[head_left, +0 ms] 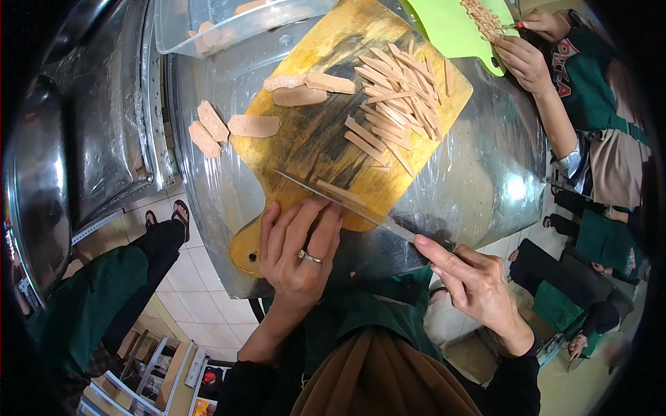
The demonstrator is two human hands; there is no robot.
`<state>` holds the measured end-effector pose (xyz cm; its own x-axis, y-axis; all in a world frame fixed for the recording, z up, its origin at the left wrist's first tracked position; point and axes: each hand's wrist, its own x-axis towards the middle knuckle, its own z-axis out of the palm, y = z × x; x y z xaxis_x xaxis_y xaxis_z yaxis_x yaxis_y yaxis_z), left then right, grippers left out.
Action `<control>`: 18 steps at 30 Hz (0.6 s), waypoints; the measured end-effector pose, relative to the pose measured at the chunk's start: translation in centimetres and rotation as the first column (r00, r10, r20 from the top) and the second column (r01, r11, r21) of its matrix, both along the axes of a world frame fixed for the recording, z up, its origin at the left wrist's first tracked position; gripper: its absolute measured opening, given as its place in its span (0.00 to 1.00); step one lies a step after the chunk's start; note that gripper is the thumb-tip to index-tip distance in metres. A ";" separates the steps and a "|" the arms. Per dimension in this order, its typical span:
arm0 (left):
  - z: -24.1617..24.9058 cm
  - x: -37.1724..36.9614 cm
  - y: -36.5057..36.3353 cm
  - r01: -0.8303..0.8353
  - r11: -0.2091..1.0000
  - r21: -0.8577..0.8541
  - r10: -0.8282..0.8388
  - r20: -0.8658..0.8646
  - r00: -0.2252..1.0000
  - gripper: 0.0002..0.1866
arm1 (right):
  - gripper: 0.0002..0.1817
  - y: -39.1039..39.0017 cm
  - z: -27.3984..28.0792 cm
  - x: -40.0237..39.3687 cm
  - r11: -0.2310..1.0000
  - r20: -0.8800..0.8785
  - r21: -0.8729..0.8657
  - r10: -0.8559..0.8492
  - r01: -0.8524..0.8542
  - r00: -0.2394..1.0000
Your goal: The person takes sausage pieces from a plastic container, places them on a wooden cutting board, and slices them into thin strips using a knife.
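My right hand (472, 284) grips a kitchen knife (378, 220), its index finger stretched along the top of the blade. The blade lies slantwise across the wooden cutting board (253, 243), its tip pointing up and left. Close against the near side of the blade are the bent fingers of my left hand (295, 249), pressed down on the board; what lies under them is hidden. A thin sausage-like strip (340, 191) rests just beyond the blade. Farther up is a pile of cut strips (399, 97). Uncut slices (300, 96) lie at the board's upper left.
More slices (208, 128) lie on the plastic-wrapped metal table (215, 197), left of the board. A clear plastic container (243, 35) holding pieces stands at the top. At upper right, a co-worker's hands (524, 59) work with chopped bits on a green cutting board (444, 35).
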<state>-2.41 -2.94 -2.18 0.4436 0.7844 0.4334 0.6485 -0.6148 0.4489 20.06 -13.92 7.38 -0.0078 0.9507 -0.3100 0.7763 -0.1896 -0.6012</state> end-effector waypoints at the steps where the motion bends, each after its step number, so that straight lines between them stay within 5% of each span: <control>1: 0.0 0.0 0.0 0.000 1.000 -0.001 0.000 -0.001 1.000 0.16 | 0.38 0.0 0.1 0.1 1.000 0.008 -0.010 0.005 -0.005 1.000; 18: 0.2 -0.4 -0.3 0.011 0.998 -0.057 -0.013 -0.034 0.999 0.17 | 0.43 1.1 1.1 2.0 0.989 0.003 -0.069 0.131 -0.130 0.991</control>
